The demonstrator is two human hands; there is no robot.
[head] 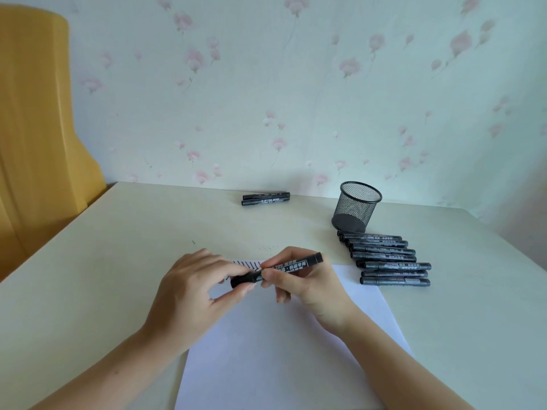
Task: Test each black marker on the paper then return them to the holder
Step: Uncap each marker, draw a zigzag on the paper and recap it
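Over the white paper [266,350], left hand [189,294] pinched the cap [244,281] of a smooth black plastic marker [284,266]; right hand [307,288] gripped its barrel. Risk, by my read: cap jerks free, tip stains fingers or the matte table [118,247]. Farther back lay two markers [265,198]. Right of those, the round mesh holder [356,207] stood empty, a row of markers [387,258] beside it.

Two bare forearms reaching in from 7 and 5 o'clock, meeting at centre. Left hand [192,287] at 9 o'clock, thumb and fingertips pinching. Right hand [299,284] at 3 o'clock, fingers curled in a writing grip, wrist bent inward.
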